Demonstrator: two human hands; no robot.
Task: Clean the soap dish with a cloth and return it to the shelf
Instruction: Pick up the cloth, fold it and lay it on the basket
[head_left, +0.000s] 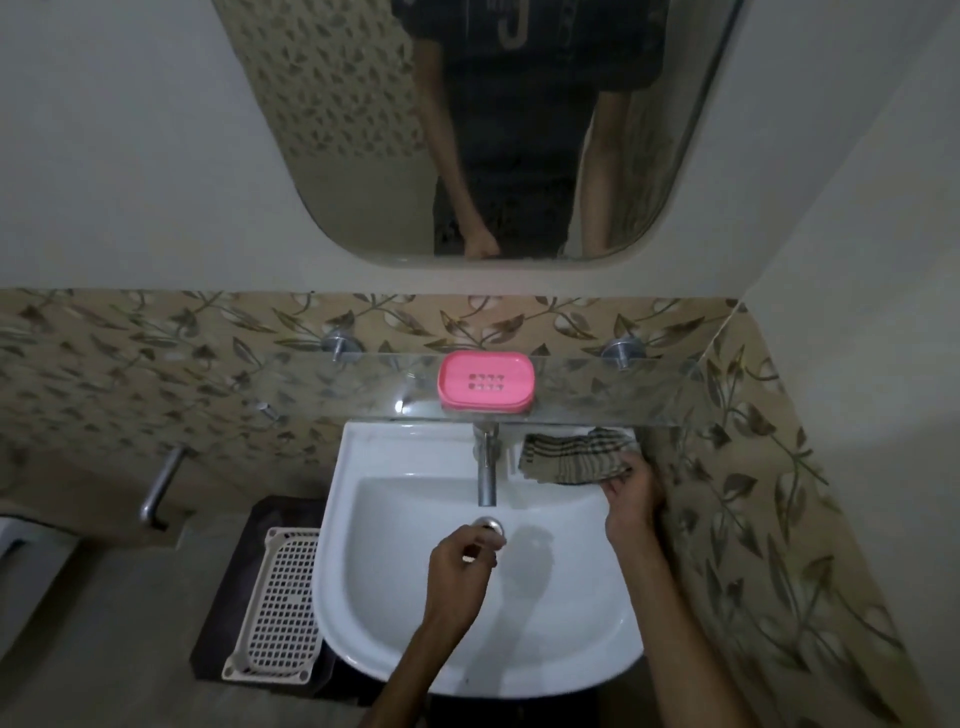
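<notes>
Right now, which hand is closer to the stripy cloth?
The right hand. It pinches the cloth at the cloth's near edge on the sink rim. The left hand hangs over the basin by the drain, well away.

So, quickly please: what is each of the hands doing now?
Left hand: loosely curled over the sink, holding nothing visible.
Right hand: gripping the striped cloth.
</notes>
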